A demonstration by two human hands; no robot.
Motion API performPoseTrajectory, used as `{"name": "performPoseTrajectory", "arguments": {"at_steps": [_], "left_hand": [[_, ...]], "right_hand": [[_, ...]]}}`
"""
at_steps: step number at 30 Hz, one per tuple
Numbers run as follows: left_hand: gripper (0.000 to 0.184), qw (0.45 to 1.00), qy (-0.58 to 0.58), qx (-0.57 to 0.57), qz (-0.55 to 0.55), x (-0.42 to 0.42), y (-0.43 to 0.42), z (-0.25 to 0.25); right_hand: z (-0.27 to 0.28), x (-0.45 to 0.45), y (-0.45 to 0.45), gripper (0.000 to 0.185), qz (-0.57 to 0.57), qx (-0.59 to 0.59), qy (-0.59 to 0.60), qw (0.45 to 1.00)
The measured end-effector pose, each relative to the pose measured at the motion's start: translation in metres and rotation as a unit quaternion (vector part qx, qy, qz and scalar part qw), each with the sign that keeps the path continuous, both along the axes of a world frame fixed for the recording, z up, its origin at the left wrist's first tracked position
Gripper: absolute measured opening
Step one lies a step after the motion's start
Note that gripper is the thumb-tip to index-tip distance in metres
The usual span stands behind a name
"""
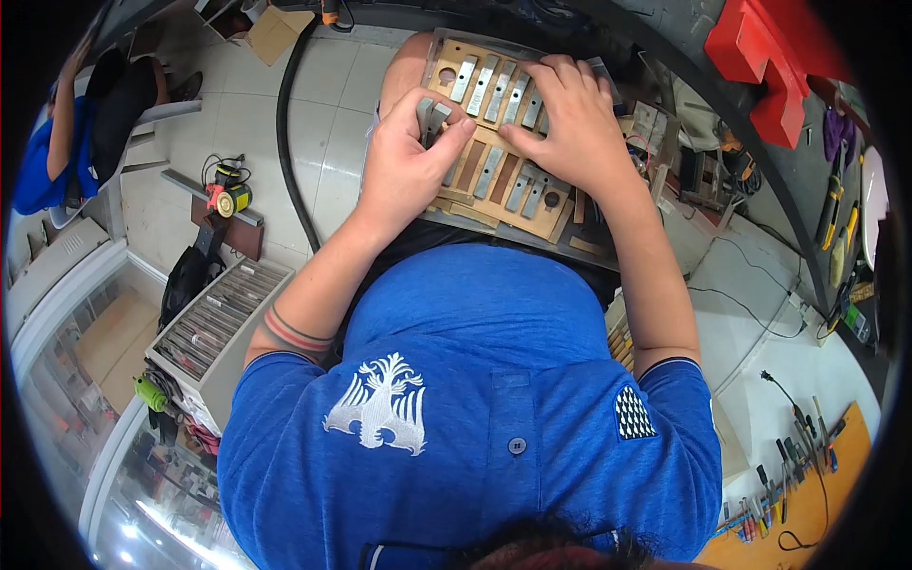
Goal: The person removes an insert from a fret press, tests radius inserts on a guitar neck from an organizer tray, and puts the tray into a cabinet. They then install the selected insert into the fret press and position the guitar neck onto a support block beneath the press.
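Note:
A wooden board (535, 226) with slots and round holes lies across my lap. Small grey metal bars (495, 91), several with a drilled hole, sit side by side in its upper row. More bars (488, 172) occupy some of the lower slots, where brown slot bottoms show between them. Over the board's left side, my left hand (407, 157) is closed, pinching grey metal bars (432, 116) between thumb and fingers; their exact number is unclear. My right hand (578, 122) lies over the board's right part, thumb apart and fingers extended across the upper bars, partly hiding them.
A drawer unit (204, 332) filled with metal pieces stands at left, near a yellow-green power tool (230, 198). Further left is another person (59, 152) in blue. A black hose (288, 133) crosses the floor. Hand tools (784, 465) line the right side, below a red bracket (765, 66).

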State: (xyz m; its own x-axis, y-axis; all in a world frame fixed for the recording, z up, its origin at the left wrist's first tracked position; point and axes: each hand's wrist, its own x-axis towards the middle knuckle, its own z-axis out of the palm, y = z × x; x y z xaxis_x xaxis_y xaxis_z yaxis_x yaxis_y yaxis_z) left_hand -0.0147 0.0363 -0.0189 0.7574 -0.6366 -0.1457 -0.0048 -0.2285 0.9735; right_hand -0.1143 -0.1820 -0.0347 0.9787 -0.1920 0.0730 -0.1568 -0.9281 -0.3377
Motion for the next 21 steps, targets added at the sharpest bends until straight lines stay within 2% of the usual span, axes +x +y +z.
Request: {"name": "performPoseTrajectory", "arguments": {"at_steps": [21], "left_hand": [[0.011, 1.0, 0.016, -0.021, -0.005, -0.0009, 0.0017, -0.0043]], "right_hand": [[-0.0021, -0.009, 0.0073, 0.077, -0.012, 0.007, -0.013, 1.0]]}}
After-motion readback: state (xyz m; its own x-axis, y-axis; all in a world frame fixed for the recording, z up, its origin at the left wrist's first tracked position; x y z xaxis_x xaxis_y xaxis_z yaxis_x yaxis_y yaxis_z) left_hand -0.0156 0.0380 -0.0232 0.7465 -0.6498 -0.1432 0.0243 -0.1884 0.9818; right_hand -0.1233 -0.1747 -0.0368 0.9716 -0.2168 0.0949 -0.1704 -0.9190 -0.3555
